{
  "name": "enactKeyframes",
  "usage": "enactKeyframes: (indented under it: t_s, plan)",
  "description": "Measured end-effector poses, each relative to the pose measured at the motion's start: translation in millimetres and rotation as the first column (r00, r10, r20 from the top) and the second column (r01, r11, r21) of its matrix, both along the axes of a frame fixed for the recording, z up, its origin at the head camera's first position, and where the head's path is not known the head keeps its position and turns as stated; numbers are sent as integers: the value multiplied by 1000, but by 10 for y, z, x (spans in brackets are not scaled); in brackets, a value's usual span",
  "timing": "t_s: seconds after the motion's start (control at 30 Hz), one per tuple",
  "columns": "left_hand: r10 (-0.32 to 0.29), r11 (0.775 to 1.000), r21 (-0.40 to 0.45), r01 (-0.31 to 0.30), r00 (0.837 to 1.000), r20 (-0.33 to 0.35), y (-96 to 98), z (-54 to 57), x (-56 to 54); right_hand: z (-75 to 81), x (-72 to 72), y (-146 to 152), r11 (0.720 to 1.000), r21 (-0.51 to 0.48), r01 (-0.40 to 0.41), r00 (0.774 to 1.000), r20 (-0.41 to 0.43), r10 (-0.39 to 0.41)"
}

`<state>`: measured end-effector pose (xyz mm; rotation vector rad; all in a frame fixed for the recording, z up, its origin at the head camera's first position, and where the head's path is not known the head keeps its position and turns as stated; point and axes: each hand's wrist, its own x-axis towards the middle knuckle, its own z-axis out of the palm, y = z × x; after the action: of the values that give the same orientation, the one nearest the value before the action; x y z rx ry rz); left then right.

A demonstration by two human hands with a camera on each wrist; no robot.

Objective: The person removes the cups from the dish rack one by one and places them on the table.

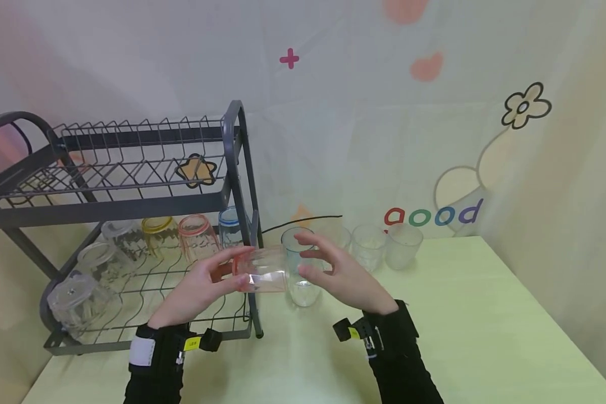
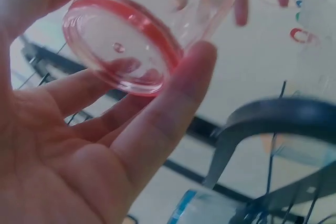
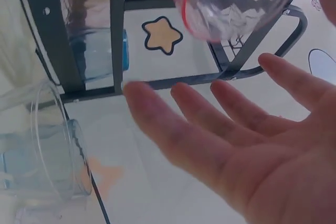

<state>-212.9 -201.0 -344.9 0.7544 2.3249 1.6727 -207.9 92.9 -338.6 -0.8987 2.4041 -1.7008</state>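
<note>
My left hand (image 1: 194,294) grips a pink-tinted glass (image 1: 264,275) by its red-ringed base end, thumb and fingers curled round it. The glass lies sideways in the air, its other end toward the right. Across from that end is my right hand (image 1: 340,275), fingers spread and apart, holding nothing. In the right wrist view the right hand's fingers (image 3: 178,135) stretch out below the pink glass. Behind the hands a clear glass (image 1: 304,292) stands on the table, partly covered by the pink glass and right hand. A blue-tinted glass is close behind it.
At the left stands a dark two-tier rack (image 1: 192,203). On its lower tier sit upturned glasses, among them a yellow one (image 1: 160,238), a pink one (image 1: 198,238) and a blue one (image 1: 229,230). Frosted-looking glasses (image 1: 404,247) line the back of the pale green table (image 1: 464,325).
</note>
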Motion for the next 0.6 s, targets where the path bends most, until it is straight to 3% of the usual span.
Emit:
enactKeyframes:
  t_s: [0.23,0.47,0.6]
  plan:
    - [-25,997,80,23,999,22,203,-60,7,-20,9,-58,993,-72,-95,993,61,99]
    - [-42,999,25,43,998,-39,331,-55,22,12,-4,-13,986,-109,-124,989,71,132]
    - [-47,999,18,48,998,-38,366,-43,33,43,-5,30,987,-100,-124,990,52,129]
